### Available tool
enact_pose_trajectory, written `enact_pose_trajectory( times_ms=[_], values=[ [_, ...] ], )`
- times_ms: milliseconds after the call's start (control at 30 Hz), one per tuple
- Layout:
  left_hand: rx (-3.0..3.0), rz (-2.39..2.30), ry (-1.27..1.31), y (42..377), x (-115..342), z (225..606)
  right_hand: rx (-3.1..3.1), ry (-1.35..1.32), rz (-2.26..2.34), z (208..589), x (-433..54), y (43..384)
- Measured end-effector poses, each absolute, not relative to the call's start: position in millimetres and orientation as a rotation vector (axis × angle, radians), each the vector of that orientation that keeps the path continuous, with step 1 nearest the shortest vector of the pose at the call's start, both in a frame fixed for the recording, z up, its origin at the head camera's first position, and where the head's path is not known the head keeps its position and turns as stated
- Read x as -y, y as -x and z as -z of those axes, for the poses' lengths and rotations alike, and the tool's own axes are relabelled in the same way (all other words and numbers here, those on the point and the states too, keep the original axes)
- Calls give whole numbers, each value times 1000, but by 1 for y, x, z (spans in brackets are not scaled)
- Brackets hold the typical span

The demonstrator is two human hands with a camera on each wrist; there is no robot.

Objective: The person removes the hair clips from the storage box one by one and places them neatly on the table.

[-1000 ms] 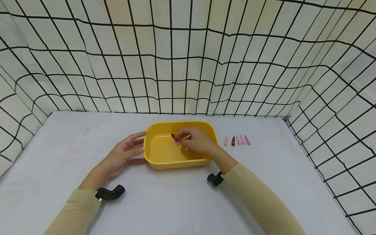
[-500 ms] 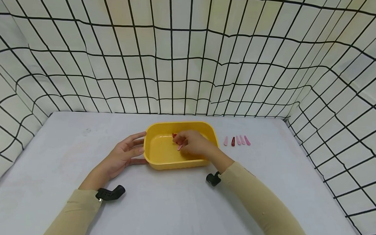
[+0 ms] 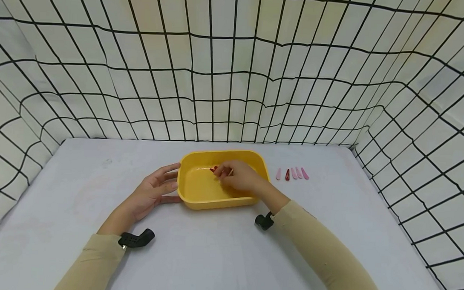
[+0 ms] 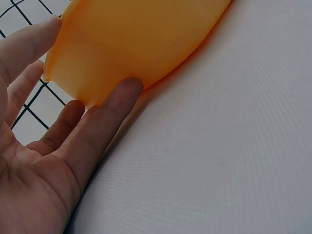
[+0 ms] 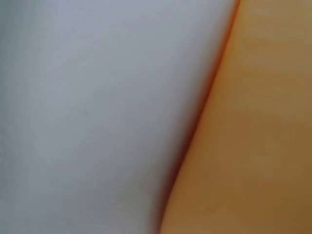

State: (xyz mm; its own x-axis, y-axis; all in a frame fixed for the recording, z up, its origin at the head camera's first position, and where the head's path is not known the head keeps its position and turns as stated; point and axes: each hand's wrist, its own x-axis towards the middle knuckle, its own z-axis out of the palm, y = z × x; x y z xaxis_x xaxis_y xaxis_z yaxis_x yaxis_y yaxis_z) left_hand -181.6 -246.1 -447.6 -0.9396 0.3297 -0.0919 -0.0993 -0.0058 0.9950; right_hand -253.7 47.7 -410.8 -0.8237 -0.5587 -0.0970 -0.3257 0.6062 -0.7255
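A yellow plastic tray (image 3: 197,188) stands on the white table. My left hand (image 3: 151,191) rests against its left end, and in the left wrist view its fairly straight fingers (image 4: 109,105) touch the tray wall (image 4: 141,39). Inside the tray my right hand (image 3: 240,176) has its fingers bent together, pinching a small hair clip that they mostly hide. Red hair clips (image 3: 213,170) show just past its fingertips. The right wrist view is blurred and shows only the tray's outer wall (image 5: 253,146) and tabletop, not the hand.
To the right of the tray lies a row of hair clips: a pink one (image 3: 278,174), a dark red one (image 3: 287,175) and several more pink ones (image 3: 299,172). Black netting (image 3: 230,89) over white cloth encloses the table (image 3: 201,255) at the back and sides.
My right hand's fingers have shifted and drawn together inside the tray. The pink clip seen at its fingertips earlier is now out of sight. My left hand and the tray stay put.
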Motion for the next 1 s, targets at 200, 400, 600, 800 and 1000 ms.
enact_pose_trajectory(
  times_ms=[200, 400, 600, 800, 1000],
  values=[
    [-1971, -2021, -235, 181, 246, 448, -2403, 639, 1248, 406, -52, 253],
    [-1962, -2024, -233, 182, 246, 448, -2278, 579, 1402, 403, -55, 253],
    [-1963, -2025, -238, 181, 246, 447, -2256, 558, 1462, 399, -58, 253],
    [-1970, -2024, -240, 181, 246, 447, -2217, 507, 1547, 399, -61, 254],
    [-1965, -2022, -253, 181, 246, 448, -2176, 446, 1624, 396, -64, 254]
  ],
)
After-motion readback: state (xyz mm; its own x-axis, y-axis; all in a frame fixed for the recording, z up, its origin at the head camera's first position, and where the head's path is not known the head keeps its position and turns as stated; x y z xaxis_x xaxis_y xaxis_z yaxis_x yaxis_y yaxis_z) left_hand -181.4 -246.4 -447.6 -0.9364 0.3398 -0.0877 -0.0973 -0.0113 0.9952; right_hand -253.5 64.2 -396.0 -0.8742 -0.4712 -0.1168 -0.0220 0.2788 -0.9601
